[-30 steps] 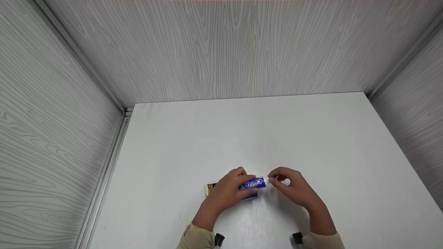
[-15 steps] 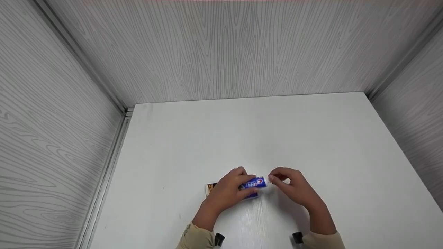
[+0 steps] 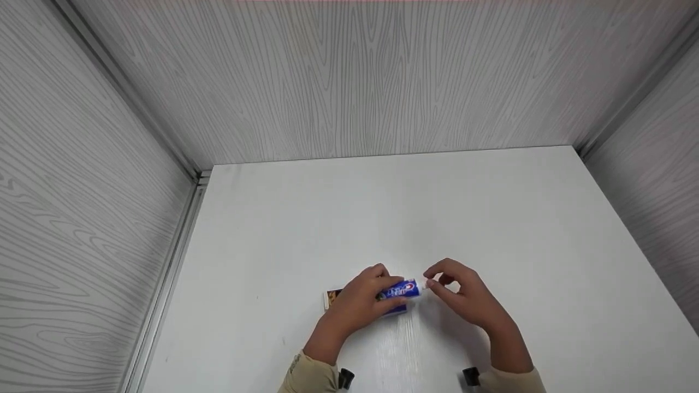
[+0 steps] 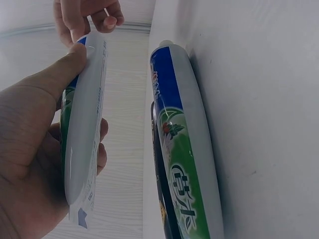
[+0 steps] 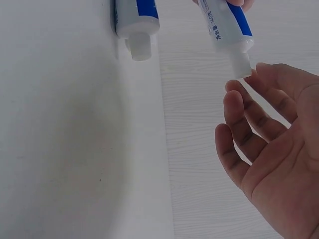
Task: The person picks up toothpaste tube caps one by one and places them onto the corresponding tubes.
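My left hand grips a toothpaste tube, blue, green and white, with its thumb along one side and fingers on the other. The tube is held above the table, capped end toward the right hand. At its white cap my right hand pinches with thumb and index fingertip, the other fingers loosely bent. A second toothpaste tube of similar colours lies on the table below the left hand, its own white cap on. Beside that tube, a dark printed item is mostly hidden.
The white tabletop spreads around the hands. Grey wood-grain panels stand at the back, left and right. A brown printed end shows left of the left hand.
The right hand's knuckles have risen slightly and its fingers have shifted a little at the cap. The left hand and both tubes stay almost still.
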Tool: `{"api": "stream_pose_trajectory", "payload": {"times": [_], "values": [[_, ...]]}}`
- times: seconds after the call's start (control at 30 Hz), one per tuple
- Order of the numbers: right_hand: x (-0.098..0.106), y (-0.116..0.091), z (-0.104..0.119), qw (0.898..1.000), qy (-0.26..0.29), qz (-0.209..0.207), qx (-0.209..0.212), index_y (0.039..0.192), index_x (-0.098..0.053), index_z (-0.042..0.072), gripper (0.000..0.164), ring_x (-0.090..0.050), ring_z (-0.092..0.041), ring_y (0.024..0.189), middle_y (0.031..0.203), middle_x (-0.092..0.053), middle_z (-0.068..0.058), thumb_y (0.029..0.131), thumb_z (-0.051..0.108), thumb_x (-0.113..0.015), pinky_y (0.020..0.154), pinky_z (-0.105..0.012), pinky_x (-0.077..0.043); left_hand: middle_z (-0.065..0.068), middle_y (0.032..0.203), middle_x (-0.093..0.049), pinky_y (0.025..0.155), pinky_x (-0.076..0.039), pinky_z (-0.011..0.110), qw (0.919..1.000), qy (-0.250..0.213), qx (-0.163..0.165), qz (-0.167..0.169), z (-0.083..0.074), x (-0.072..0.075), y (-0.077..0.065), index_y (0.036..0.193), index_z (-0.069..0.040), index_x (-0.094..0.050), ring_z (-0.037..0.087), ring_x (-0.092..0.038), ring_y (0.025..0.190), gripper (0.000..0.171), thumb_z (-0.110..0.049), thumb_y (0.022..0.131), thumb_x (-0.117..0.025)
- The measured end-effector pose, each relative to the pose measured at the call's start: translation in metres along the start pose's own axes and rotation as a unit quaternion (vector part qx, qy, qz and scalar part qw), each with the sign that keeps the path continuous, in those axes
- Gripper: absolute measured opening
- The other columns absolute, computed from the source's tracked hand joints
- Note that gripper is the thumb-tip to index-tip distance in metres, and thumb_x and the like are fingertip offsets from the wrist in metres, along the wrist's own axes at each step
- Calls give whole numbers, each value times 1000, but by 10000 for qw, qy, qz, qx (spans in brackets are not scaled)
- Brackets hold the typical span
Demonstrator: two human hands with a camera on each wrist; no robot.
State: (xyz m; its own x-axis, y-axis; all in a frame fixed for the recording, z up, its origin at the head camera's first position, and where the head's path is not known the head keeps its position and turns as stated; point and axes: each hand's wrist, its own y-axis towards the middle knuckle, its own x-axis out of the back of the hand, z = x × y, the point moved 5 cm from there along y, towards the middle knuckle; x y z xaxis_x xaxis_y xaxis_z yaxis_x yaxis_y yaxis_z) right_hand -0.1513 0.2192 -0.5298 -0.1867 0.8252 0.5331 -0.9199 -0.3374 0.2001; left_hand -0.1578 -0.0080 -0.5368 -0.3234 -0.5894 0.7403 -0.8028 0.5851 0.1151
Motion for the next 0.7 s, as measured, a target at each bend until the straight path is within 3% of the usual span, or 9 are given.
{"api": "stream_pose_trajectory", "payload": {"times": [0.43,0.7], "values": [[-4,-3,0,9997,57,193,135,114,-72,24,31,-66,-12,89,113,-71,8,94,2,-79,86,-33,-56,-6,107,-59,82,-50,24,10000,70,-52,-31,1,0,-1,138,-23,-73,7,-52,92,45,-49,101,-70],[-5,-2,-3,9997,52,220,-58,112,-72,26,27,-67,-12,91,112,-71,10,95,6,-79,87,-32,-56,-6,107,-59,84,-50,24,10000,77,3,-1,1,-1,-1,137,-23,-73,7,-52,94,43,-47,101,-71]]}}
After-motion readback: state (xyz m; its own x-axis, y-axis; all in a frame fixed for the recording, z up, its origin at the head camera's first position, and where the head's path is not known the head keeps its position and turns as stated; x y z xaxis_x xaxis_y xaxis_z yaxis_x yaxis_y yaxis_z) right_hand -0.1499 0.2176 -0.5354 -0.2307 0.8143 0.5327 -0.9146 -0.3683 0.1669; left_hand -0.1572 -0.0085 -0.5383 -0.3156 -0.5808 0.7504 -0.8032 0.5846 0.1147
